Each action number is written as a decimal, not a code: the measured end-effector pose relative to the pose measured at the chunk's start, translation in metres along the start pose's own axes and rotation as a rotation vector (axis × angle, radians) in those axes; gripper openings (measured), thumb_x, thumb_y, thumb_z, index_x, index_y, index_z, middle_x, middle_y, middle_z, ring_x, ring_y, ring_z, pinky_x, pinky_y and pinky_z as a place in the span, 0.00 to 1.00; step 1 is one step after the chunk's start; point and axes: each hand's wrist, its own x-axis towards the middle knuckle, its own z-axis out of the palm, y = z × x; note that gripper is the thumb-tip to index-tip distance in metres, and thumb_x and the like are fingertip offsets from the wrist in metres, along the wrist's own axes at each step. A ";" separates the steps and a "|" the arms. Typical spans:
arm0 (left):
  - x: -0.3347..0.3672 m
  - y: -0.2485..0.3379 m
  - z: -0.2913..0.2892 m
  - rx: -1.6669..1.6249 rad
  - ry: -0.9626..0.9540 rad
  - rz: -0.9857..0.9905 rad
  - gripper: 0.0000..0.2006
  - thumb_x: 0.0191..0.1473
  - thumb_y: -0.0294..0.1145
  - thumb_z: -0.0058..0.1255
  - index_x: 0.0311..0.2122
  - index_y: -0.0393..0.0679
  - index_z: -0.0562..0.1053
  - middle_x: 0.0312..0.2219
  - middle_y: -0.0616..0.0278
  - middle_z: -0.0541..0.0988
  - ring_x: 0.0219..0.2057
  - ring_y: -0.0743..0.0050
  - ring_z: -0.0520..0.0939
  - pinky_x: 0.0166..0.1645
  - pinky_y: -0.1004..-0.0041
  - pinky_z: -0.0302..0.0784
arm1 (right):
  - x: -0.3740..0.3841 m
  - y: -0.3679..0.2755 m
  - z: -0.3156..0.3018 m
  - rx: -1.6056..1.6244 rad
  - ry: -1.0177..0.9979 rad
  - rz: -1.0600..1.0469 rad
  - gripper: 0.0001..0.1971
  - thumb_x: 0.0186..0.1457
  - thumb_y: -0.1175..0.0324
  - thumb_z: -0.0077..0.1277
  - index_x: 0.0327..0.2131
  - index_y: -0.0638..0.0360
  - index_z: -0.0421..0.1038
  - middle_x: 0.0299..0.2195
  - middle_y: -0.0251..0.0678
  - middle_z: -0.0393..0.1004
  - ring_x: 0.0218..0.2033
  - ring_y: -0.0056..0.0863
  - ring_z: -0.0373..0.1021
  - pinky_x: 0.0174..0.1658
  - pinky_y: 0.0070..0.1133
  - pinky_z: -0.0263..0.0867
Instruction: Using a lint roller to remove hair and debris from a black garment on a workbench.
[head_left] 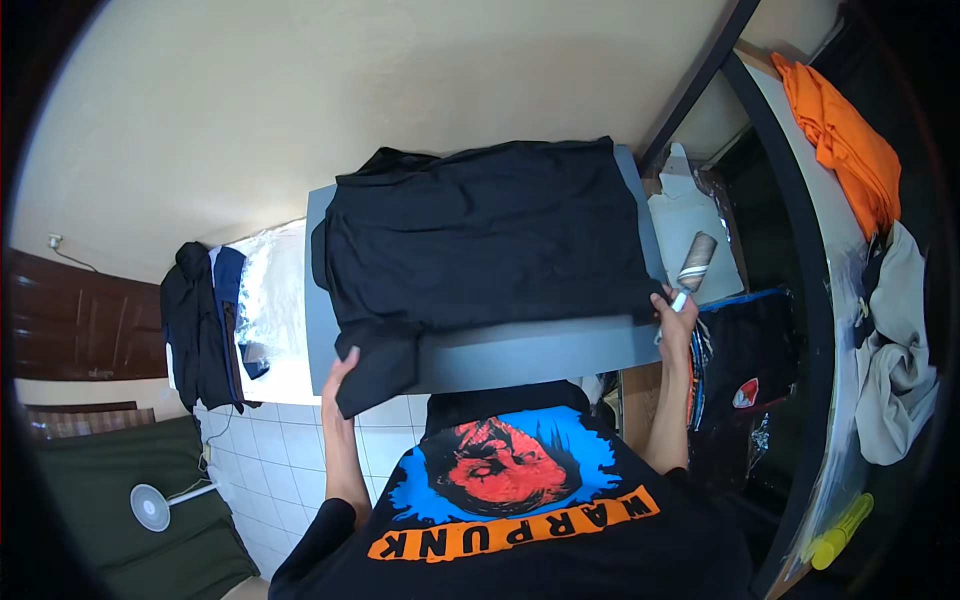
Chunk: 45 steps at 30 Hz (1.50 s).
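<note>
Left hand: your left hand (343, 372) reached up from the lower edge with the arm almost straight, and its fingers were closed on the hanging corner of the black shirt (480, 235), at the front left of the grey board (530, 352).
Right hand: your right hand (676, 318) was raised at the right front corner of the board, touching the edge of the shirt there. It was wrapped around the white handle of a lint roller (695, 263), and the roller head pointed up and away from you.
Black shirt: it lay spread over the grey board and covered nearly all of it. Only the front strip of the board stayed bare, and one sleeve hung down over the front left corner.
Around: a white sheet (690, 225) lay just beside the board on the right, under the roller. An orange cloth (845, 140) and a grey cloth (895, 370) were on the shelf further right. Dark clothes (200, 320) hung well apart on the left, and a white fan (153, 507) stood on the floor.
Packages: a dark shirt in a clear plastic bag (745, 365) lay right of your right forearm. A yellow bottle (842, 530) lay at the lower right.
</note>
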 end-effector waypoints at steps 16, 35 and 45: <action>0.047 -0.016 0.065 1.595 0.070 1.124 0.39 0.62 0.54 0.55 0.72 0.48 0.58 0.72 0.41 0.52 0.73 0.37 0.51 0.74 0.43 0.38 | -0.020 -0.012 0.061 -0.718 -0.162 -0.790 0.22 0.64 0.67 0.54 0.53 0.77 0.67 0.67 0.60 0.56 0.70 0.59 0.50 0.72 0.47 0.43; 0.121 0.036 0.090 1.161 0.090 1.251 0.23 0.50 0.44 0.71 0.41 0.36 0.76 0.41 0.49 0.78 0.46 0.49 0.78 0.56 0.50 0.68 | 0.016 -0.027 0.162 -0.776 -0.114 -0.905 0.16 0.63 0.67 0.54 0.44 0.76 0.69 0.62 0.62 0.60 0.66 0.63 0.54 0.69 0.51 0.48; 0.013 -0.052 0.017 1.332 0.037 0.968 0.25 0.34 0.34 0.78 0.36 0.40 0.73 0.36 0.54 0.75 0.39 0.54 0.74 0.50 0.57 0.63 | -0.144 -0.025 0.201 -0.211 -0.636 -0.449 0.14 0.51 0.68 0.69 0.28 0.64 0.73 0.21 0.29 0.72 0.24 0.16 0.67 0.31 0.22 0.66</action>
